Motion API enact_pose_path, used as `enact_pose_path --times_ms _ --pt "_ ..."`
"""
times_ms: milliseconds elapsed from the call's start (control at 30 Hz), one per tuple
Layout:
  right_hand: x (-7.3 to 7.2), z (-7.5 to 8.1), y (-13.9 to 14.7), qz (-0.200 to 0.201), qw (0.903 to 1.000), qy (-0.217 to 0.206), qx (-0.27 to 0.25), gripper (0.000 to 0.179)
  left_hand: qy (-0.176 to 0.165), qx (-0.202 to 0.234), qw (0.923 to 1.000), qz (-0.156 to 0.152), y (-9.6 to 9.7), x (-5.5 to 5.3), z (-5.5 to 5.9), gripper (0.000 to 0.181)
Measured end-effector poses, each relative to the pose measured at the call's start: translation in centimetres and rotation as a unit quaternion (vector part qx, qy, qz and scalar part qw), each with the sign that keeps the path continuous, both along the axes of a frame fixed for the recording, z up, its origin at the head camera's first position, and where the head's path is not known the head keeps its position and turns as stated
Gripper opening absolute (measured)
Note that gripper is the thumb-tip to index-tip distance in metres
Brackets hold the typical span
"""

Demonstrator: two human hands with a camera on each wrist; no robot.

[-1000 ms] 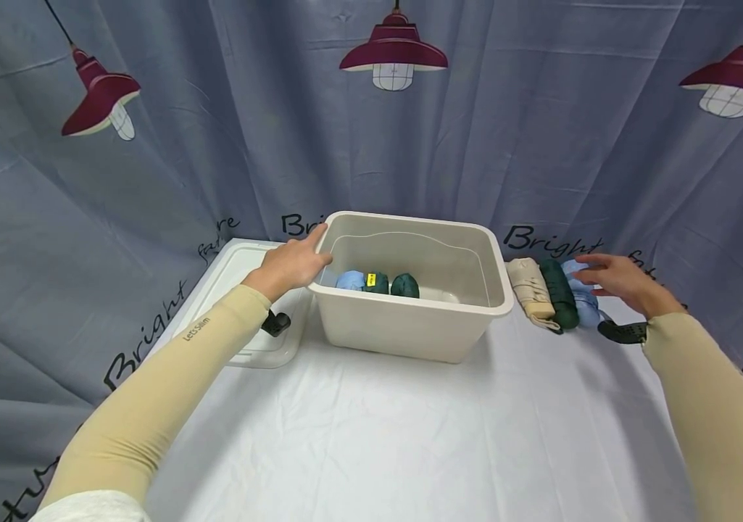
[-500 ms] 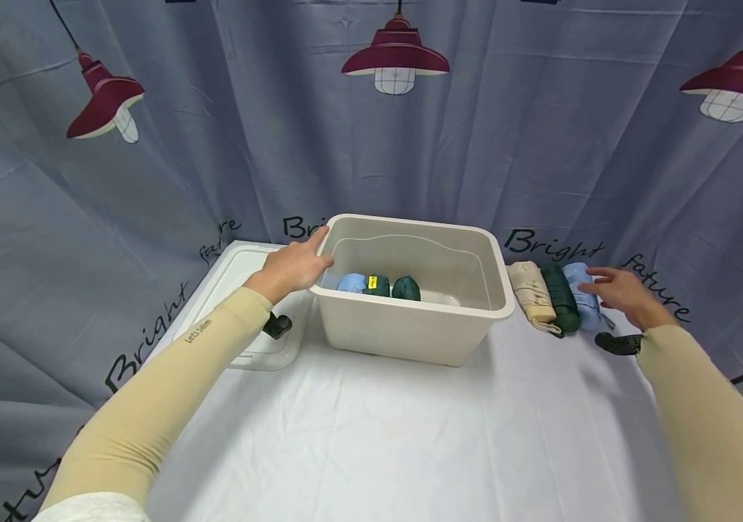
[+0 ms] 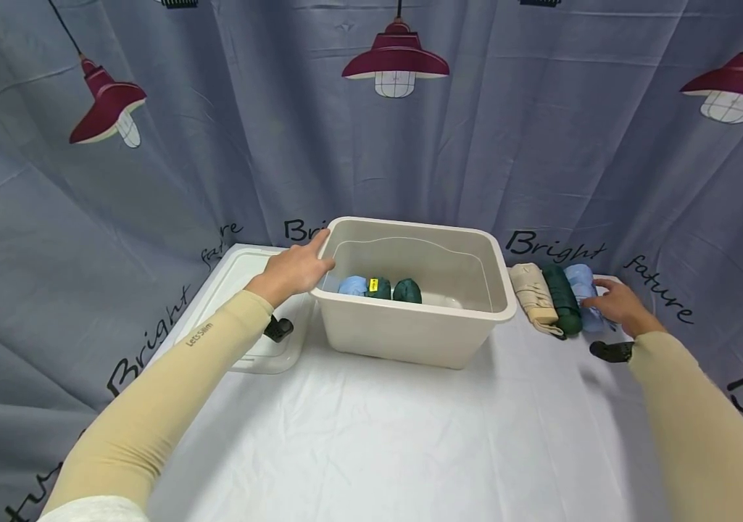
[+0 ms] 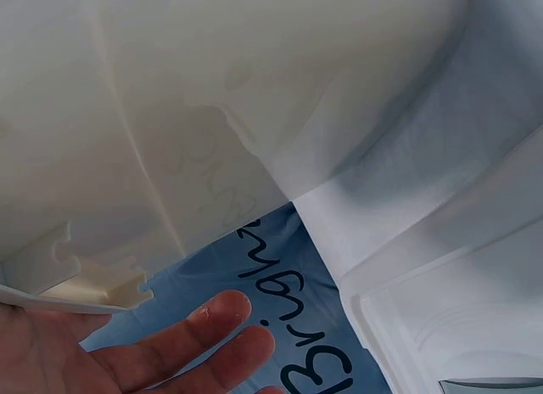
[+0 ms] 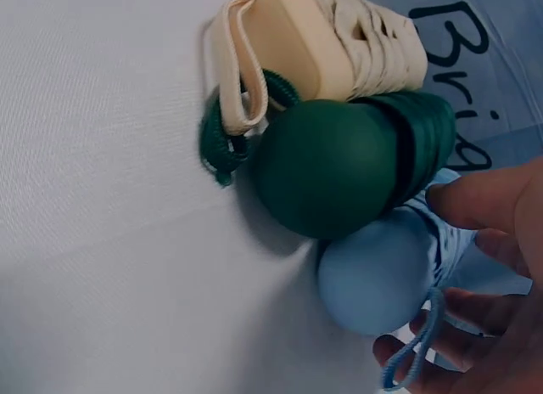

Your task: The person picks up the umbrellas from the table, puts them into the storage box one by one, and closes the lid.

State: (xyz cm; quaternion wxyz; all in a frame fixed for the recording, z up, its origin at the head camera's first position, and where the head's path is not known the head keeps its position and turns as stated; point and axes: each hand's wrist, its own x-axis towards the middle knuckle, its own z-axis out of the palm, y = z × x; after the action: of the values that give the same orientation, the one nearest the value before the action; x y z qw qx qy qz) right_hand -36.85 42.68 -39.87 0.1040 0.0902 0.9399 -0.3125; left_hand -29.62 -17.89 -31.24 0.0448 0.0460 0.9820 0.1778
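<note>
A light grey bin (image 3: 410, 330) stands in the middle of the table. Inside it sit a blue folded umbrella (image 3: 353, 286), a dark green one with a yellow tag (image 3: 379, 288) and another dark green one (image 3: 407, 291). The left hand (image 3: 296, 270) rests on the bin's left rim; in the left wrist view its fingers (image 4: 222, 313) extend loosely below the rim. Right of the bin lie beige (image 5: 373, 37), green (image 5: 327, 169) and blue (image 5: 373, 279) folded umbrellas, side by side. The right hand (image 3: 620, 306) straddles the blue one, thumb touching its folds, fingers spread beside its loop.
The bin's white lid (image 3: 270, 355) lies flat at its left, partly under the left arm. A white cloth (image 3: 378, 442) covers the table. Behind hangs a grey-blue curtain (image 3: 267, 130) printed with lamps and lettering.
The right hand has come down and a little left, from above the blue umbrella to its right side, thumb now touching it. The left hand stays on the rim.
</note>
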Motion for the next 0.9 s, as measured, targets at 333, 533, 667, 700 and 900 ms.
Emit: enact_pose_path --times_ms 333,533,667,700,900 --pt "-0.42 -1.03 -0.28 -0.005 0.9992 0.038 0.011 0.079 0.013 -0.002 0.9999 0.004 0.11 -0.19 0.20 0.073" --pt "-0.41 -1.08 -0.55 -0.007 0.9987 0.041 0.029 0.079 0.014 -0.005 0.9999 0.003 0.10 -0.16 0.29 0.073" --pt "-0.39 -0.90 -0.45 0.006 0.9991 0.028 0.032 0.083 0.011 -0.004 0.9999 0.005 0.00 0.02 0.40 0.073" --pt "-0.39 -0.80 -0.38 0.012 0.9991 0.025 0.032 0.084 0.012 -0.003 0.9999 0.006 -0.03 0.06 0.43 0.073" --pt "-0.33 -0.08 0.28 0.065 0.9975 -0.017 0.022 0.093 0.018 -0.005 0.9998 0.006 -0.16 0.10 0.49 0.072"
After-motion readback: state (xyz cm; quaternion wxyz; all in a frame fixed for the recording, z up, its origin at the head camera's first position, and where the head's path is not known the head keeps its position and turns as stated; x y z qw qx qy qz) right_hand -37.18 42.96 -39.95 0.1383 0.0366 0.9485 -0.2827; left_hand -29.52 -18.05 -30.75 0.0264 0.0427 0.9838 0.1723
